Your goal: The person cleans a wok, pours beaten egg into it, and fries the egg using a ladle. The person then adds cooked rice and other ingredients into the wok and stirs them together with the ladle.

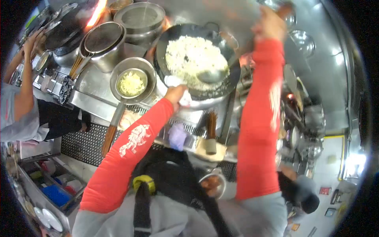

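Note:
A large black wok (pixel 231 85) holds white, rice-like food (pixel 193 55) with small dark bits. The round bowl of a ladle (pixel 213 75) rests in the food on the wok's right side. My left hand (pixel 176 96) is closed on a white cloth (pixel 173 81) against the wok's near left rim. Raised at the upper right, my right hand (pixel 271 25) is blurred, its fingers wrapped round the ladle's wooden handle end. Most of the ladle's shaft is smeared by motion. Left of the wok, a metal bowl (pixel 125 94) of pale yellow shreds sits in a larger pan (pixel 152 85).
Metal pots (pixel 114 59) stand at the back left, near a tall flame (pixel 96 14). Another person's arm (pixel 27 79) works at the far left. A bamboo brush (pixel 211 122) and a purple cloth (pixel 177 136) lie at the front edge. Another person (pixel 308 197) is at lower right.

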Motion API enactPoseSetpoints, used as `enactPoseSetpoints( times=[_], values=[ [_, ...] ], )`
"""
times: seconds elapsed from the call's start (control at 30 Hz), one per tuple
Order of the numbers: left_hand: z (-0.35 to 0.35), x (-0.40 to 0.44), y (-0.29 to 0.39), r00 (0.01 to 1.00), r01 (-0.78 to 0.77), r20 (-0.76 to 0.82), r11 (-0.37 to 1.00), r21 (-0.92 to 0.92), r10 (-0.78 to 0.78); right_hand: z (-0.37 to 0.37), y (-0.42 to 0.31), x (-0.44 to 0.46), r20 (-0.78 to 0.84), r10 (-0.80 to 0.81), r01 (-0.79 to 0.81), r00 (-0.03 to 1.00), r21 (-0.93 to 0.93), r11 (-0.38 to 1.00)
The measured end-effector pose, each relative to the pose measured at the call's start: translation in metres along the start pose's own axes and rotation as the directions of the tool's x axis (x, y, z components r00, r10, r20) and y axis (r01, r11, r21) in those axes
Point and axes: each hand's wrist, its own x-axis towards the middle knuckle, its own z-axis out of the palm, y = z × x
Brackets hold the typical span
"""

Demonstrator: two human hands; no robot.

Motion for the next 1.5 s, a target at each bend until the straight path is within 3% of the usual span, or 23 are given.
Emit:
enactPoseSetpoints(
  times=[0.1, 0.17, 0.3, 0.4, 0.43, 0.5, 0.53, 0.63, 0.7, 0.77, 0.87, 0.93, 1.03, 1.07, 1.13, 1.17, 1.23, 1.3, 1.33, 1.37, 1.43, 1.47, 1.5],
  values=[
    [0.002, 0.001, 0.014, 0.977, 0.211, 0.019, 0.977, 0.031, -0.212, -0.024, 0.018, -0.021, -0.243, -0.332, 0.313, 0.911, -0.114, 0.943],
    [0.004, 0.002, 0.015, 0.975, 0.222, 0.027, 0.975, -0.023, -0.221, 0.011, 0.056, -0.056, -0.305, -0.125, 0.189, 0.944, 0.189, 0.964],
    [0.007, -0.005, 0.013, 0.977, 0.213, -0.006, 0.976, -0.050, -0.214, 0.024, -0.012, -0.069, 0.002, 0.063, -0.061, 0.998, 0.298, 0.953],
    [0.002, -0.001, 0.019, 0.983, 0.185, 0.010, 0.982, -0.028, -0.185, 0.032, 0.007, -0.112, 0.088, -0.158, 0.105, 0.984, 0.432, 0.896],
    [-0.001, 0.005, 0.018, 0.977, 0.212, 0.036, 0.977, -0.014, -0.211, 0.039, 0.047, -0.104, 0.028, -0.185, 0.158, 0.982, 0.409, 0.899],
    [-0.003, 0.006, 0.014, 0.971, 0.234, 0.058, 0.972, -0.001, -0.233, 0.050, 0.064, -0.065, 0.137, -0.102, 0.066, 0.985, 0.246, 0.967],
    [-0.001, 0.004, 0.011, 0.981, 0.189, 0.030, 0.982, 0.012, -0.189, 0.048, 0.046, -0.047, 0.288, 0.033, -0.061, 0.957, 0.089, 0.994],
    [-0.001, 0.008, 0.017, 0.996, 0.091, -0.025, 0.995, 0.030, -0.090, 0.059, -0.023, -0.073, 0.214, -0.163, 0.108, 0.963, 0.247, 0.963],
    [0.000, 0.012, 0.020, 0.993, 0.113, -0.020, 0.994, -0.013, -0.113, 0.079, 0.066, -0.051, 0.170, -0.263, 0.204, 0.950, 0.304, 0.931],
    [0.004, 0.004, 0.010, 0.985, 0.167, -0.051, 0.986, -0.009, -0.168, 0.068, 0.064, -0.055, 0.240, -0.228, 0.223, 0.944, 0.048, 0.974],
    [0.006, -0.005, 0.012, 0.991, 0.130, -0.025, 0.991, 0.022, -0.129, 0.069, 0.005, -0.025, 0.235, -0.132, 0.154, 0.963, -0.076, 0.985],
    [-0.026, 0.057, -0.012, 0.993, -0.069, 0.105, 0.983, 0.168, 0.052, 0.071, -0.001, -0.043, 0.147, -0.307, 0.276, 0.940, 0.198, 0.941],
    [0.004, -0.002, 0.005, 0.997, 0.072, 0.035, 0.994, 0.076, -0.075, 0.053, 0.084, -0.022, 0.214, -0.420, 0.437, 0.882, -0.040, 0.899],
    [0.005, -0.003, 0.011, 0.990, 0.138, -0.008, 0.990, 0.040, -0.138, 0.051, 0.058, -0.032, 0.289, -0.098, 0.084, 0.952, 0.063, 0.994],
    [-0.017, 0.032, -0.007, 0.997, -0.003, 0.079, 0.982, 0.189, -0.012, 0.025, 0.036, 0.008, 0.255, -0.090, 0.111, 0.963, -0.070, 0.991],
    [-0.020, 0.035, -0.012, 0.995, -0.015, 0.099, 0.979, 0.201, -0.005, 0.005, 0.039, 0.035, 0.184, -0.110, 0.100, 0.977, 0.062, 0.993],
    [-0.006, 0.015, 0.003, 0.990, 0.120, 0.063, 0.991, 0.060, -0.124, -0.022, 0.016, 0.012, -0.005, -0.340, 0.333, 0.940, -0.191, 0.923],
    [-0.003, 0.017, 0.006, 0.983, 0.177, 0.040, 0.984, 0.033, -0.178, -0.016, 0.051, -0.009, -0.223, -0.481, 0.445, 0.848, -0.193, 0.874],
    [-0.004, 0.017, 0.007, 0.983, 0.183, 0.015, 0.982, 0.040, -0.184, -0.003, 0.082, -0.019, -0.338, -0.463, 0.473, 0.820, -0.056, 0.879],
    [-0.004, 0.017, 0.007, 0.981, 0.190, 0.021, 0.981, 0.044, -0.191, 0.001, 0.084, -0.023, -0.218, -0.204, 0.220, 0.954, 0.051, 0.974],
    [-0.008, 0.017, 0.005, 0.979, 0.203, 0.020, 0.978, 0.043, -0.204, -0.001, 0.053, -0.028, -0.104, -0.024, 0.038, 0.994, 0.134, 0.990],
    [-0.014, 0.028, 0.003, 0.993, -0.002, 0.119, 0.974, 0.228, -0.026, 0.004, 0.033, -0.032, -0.030, 0.048, -0.042, 0.998, 0.173, 0.984],
    [-0.028, 0.043, -0.011, 0.964, -0.213, 0.234, 0.901, 0.378, 0.129, 0.005, 0.026, -0.052, 0.009, -0.144, 0.143, 0.989, 0.101, 0.985]
  ],
)
